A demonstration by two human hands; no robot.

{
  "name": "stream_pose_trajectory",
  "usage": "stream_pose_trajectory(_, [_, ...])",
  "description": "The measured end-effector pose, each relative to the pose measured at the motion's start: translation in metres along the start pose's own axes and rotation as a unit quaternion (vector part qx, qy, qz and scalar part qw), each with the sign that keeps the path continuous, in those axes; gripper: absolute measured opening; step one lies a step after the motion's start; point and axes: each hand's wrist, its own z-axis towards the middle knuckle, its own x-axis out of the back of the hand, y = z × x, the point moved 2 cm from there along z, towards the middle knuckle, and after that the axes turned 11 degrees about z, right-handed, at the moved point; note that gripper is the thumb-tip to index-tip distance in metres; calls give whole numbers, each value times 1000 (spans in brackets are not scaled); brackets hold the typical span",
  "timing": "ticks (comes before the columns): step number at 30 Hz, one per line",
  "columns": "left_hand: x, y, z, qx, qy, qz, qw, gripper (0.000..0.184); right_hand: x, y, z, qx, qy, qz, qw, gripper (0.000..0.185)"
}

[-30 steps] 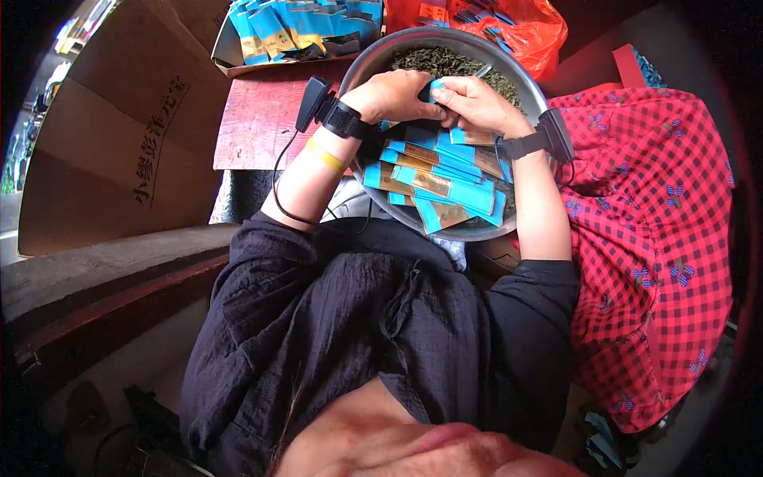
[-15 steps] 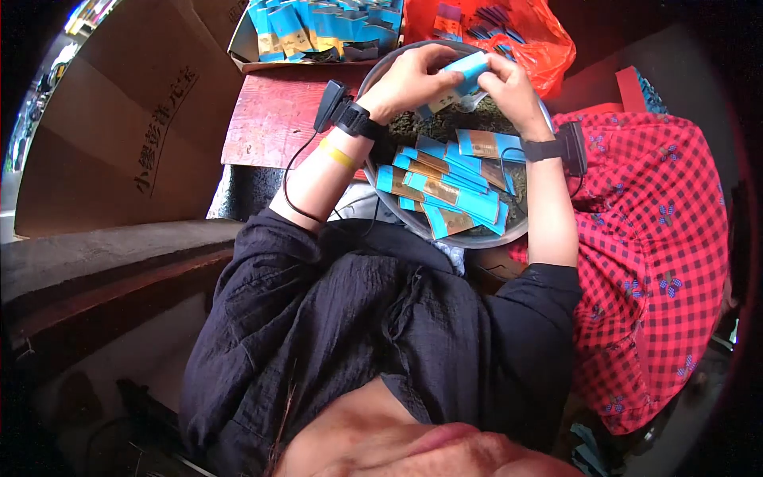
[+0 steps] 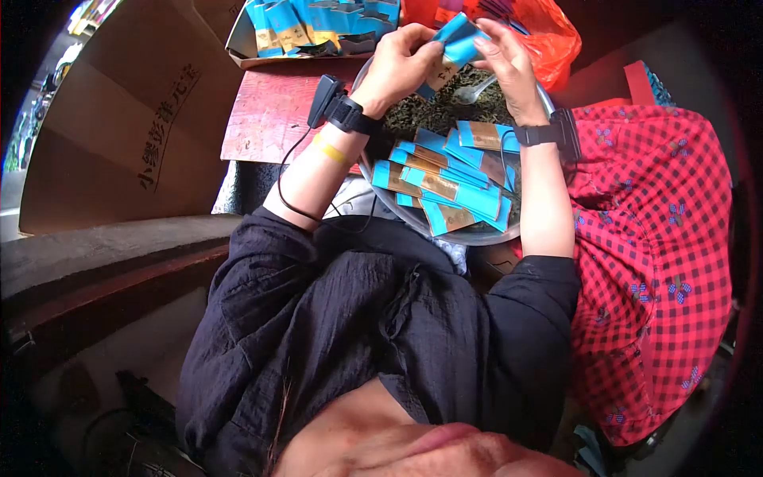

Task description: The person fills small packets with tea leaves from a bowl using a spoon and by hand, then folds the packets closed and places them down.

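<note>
My left hand (image 3: 405,65) is closed on the lower left side of a blue and tan paper packet (image 3: 459,48), tilted above a metal basin (image 3: 548,102). At the packet's right edge, my right hand (image 3: 509,67) has its fingers apart, slightly curled, with the tips close against the paper. Under both hands the basin contains dark green dried leaves (image 3: 421,111). A clear plastic spoon (image 3: 470,93) lies on the leaves, below the held packet. Several flat blue and gold packets (image 3: 449,187) are piled in the near part of the basin.
A cardboard box (image 3: 262,62) crowded with upright blue packets stands beyond a red wooden board (image 3: 266,111). Behind the basin is an orange-red plastic bag (image 3: 552,36). A large carton (image 3: 103,119) rises at left; red checked cloth (image 3: 652,238) spreads at right.
The packet has risen and tilted with my left hand. My right hand's pinch has loosened and its fingers have spread at the packet's edge. More of the spoon shows now.
</note>
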Motion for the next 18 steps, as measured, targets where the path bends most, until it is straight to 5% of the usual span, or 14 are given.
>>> stream_pose_trajectory(3, [-2,6,-2,0,-62,48,997,24,13,15,-1,-118,-107,20,987,24])
stream_pose_trajectory(8, [-10,6,-5,-7,-118,50,992,27,13,7,-2,25,-138,-140,980,20])
stream_pose_trajectory(11, [-8,2,-7,4,-138,80,987,26,9,7,-4,-16,-112,-58,992,19])
stream_pose_trajectory(18, [-8,10,-7,-7,-126,53,991,21,1,-8,-9,34,-126,-206,970,27])
